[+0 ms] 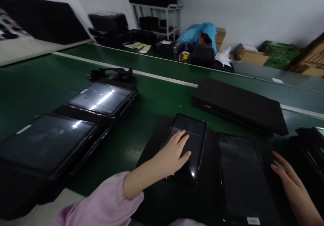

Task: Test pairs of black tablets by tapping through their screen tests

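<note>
My left hand [174, 150], below a pink sleeve [106, 199], lies flat with spread fingers on a glossy black tablet [193, 126]. That tablet sits on a black pad [149, 155]. My right hand [287, 175] hovers or rests low on the dark surface at the lower right, holding nothing, beside a larger black panel [240, 175]. A dark device [310, 148] with green marks stands just beyond its fingertips. To the left lie several black-framed screens, including one [101, 98] and another [45, 141].
A long green workbench [157, 96] with a white stripe [126, 69] runs across the view. A flat black case [240, 106] lies on it. Beyond, a co-worker in blue [197, 37] sits among black equipment, a tape roll [184, 55] and cardboard boxes [253, 58].
</note>
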A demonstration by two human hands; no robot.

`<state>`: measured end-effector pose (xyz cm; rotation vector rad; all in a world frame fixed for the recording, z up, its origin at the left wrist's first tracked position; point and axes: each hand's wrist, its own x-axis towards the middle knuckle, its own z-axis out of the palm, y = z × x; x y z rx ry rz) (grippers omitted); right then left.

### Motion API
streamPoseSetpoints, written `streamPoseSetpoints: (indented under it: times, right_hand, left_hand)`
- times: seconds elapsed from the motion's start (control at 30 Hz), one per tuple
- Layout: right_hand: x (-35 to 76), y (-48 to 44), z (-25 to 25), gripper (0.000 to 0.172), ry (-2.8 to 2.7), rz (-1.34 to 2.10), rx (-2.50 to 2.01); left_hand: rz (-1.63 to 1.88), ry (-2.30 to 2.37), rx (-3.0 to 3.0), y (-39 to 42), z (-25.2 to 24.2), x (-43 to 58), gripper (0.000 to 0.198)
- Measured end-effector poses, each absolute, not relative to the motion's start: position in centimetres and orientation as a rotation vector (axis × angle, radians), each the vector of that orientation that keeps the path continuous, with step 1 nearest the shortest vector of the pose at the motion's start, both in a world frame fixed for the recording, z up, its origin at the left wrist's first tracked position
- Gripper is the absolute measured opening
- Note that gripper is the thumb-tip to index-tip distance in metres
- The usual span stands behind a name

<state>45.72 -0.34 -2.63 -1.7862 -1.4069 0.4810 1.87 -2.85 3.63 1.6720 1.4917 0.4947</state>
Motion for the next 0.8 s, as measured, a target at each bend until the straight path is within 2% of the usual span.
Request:
streamPoseSetpoints:
  times: [0.1,0.23,0.33,0.5,0.8]
  right_hand:
    - [46.4,-0.2,-3.5,0.084,-1.516,0.343,-1.882]
    - [45.0,-0.5,-5.5,0.096,-1.549,0.307,-1.953]
    - [44.5,-0.6,-6.2,0.089,-1.553,0.276,-1.965]
    - [44.4,-0.6,-5.6,0.063,-1.691,0.236,-1.857]
    - [43.8,0.0,-5.1,0.053,-1.747,0.227,-1.774]
  left_hand:
    - [0.267,1.502,2.033,1.8,1.1,6.6,0.083]
    - [0.244,1.619,2.269,6.0,0.3,10.8,0.08]
    - [0.262,1.708,2.26,8.6,0.6,11.7,0.065]
    - [0.267,1.759,2.239,10.4,0.5,11.6,0.042]
    - [0.345,1.674,2.235,10.3,-0.2,10.9,0.041]
